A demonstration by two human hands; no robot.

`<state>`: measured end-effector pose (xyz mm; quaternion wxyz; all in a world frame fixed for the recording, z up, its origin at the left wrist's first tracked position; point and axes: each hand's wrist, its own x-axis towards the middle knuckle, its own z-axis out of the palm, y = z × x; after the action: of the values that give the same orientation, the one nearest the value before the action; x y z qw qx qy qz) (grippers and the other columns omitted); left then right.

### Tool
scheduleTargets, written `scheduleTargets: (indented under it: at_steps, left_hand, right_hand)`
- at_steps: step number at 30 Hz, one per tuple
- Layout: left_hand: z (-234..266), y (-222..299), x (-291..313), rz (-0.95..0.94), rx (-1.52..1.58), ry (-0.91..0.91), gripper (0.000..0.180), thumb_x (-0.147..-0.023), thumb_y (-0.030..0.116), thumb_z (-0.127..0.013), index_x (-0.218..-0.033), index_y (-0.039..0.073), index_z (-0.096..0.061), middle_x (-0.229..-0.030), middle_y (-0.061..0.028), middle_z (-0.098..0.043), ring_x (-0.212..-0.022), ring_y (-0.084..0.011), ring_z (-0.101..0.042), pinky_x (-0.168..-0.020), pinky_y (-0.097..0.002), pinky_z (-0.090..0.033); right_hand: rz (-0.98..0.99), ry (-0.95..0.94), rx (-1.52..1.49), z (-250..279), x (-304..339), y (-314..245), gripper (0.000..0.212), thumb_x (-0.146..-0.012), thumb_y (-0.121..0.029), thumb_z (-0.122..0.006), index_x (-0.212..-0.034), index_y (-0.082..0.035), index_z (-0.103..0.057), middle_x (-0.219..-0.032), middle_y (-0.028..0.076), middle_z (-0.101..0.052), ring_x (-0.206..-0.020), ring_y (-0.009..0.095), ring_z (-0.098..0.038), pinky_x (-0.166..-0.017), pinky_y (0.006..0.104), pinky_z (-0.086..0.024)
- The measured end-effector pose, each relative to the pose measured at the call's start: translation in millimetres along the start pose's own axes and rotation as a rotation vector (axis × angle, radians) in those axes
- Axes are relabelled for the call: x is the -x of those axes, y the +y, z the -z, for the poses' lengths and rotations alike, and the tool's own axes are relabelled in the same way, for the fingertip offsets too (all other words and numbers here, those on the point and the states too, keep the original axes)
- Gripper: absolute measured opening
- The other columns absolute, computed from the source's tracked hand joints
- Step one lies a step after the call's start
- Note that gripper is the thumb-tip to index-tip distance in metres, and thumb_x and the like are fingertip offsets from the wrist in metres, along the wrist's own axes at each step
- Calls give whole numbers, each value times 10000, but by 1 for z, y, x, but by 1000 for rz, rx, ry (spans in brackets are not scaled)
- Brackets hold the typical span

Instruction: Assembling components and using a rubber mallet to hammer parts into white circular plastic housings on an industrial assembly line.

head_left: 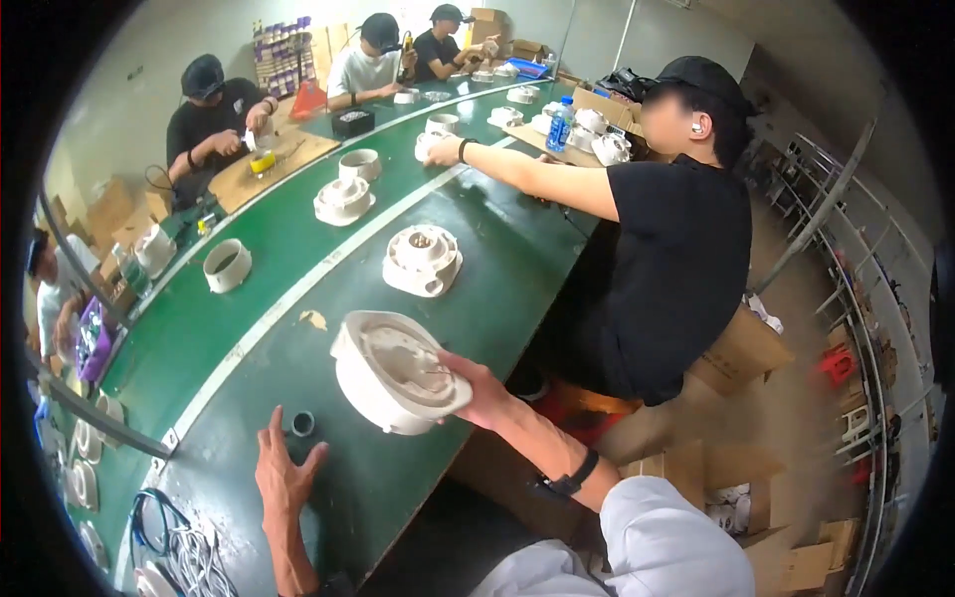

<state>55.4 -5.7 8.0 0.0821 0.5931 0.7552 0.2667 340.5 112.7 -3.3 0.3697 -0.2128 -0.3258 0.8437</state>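
- Currently, the right hand (481, 394) is gripping the rim of a cream-white bowl-shaped housing (376, 393), which is tilting with its hollow side up over the green surface (360, 502), close to the near edge; whether its underside is touching the surface, I cannot tell.
- The left hand (284, 482) is holding nothing visible; its fingers and thumb are spreading open just beside a small dark ring-shaped part (302, 424), which is sitting on the surface.
- As for risk, the right hand is apparently bearing the housing by one side only, so a loosening grip could be letting it twist, drop or roll over the edge.
- The small part is lying near the left hand, so a careless sweep of fingers or housing could be knocking it away.
- Toward the far side, a second cream-white housing (422, 261) is standing near the held one, so pushing forward could be bumping the two together.
- For room, bare green is stretching between the left hand and the pale strip (249, 343), while looped cables (189, 547) are crowding the lower left.
- On the right, the surface is ending near the right wrist, and a co-worker in black (676, 269) is leaning across farther along, limiting movement that way.
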Motion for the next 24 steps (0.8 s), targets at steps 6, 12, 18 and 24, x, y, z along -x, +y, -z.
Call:
scheduleTargets:
  at_steps: [6,12,18,24]
  left_hand:
    - [-16,-3,-23,-120,-115,-56,394,-780,193,-723,-1105,49,-554,-998,-181,-589,-810,-351,-614,-713,-428,-493]
    - [29,3,-66,-86,80,-58,260,-814,85,-652,-1037,-16,-564,-900,-182,-605,-746,-304,-598,-690,-378,-488]
    - [25,46,-146,-77,107,12,308,-820,28,-588,-1126,46,-565,-994,-190,-531,-899,-301,-563,-753,-365,-484]
    - [-26,34,-224,-207,52,-30,315,-790,54,-577,-1100,58,-628,-1022,-209,-570,-946,-356,-560,-862,-407,-462]
  right_hand:
    - [136,107,-208,37,1,-4,454,-949,-397,-493,-1242,-51,-517,-1057,97,-660,-824,177,-668,-510,328,-535]
    - [236,89,-207,61,3,-14,528,-951,-370,-535,-1263,54,-499,-1159,123,-628,-1044,177,-611,-959,313,-459]
    - [363,166,27,86,3,-18,473,-969,-374,-512,-1204,36,-530,-1095,86,-629,-977,137,-607,-890,290,-478]
    - [338,158,74,80,0,-14,453,-965,-316,-520,-1236,47,-505,-1047,83,-621,-935,128,-587,-829,274,-479]
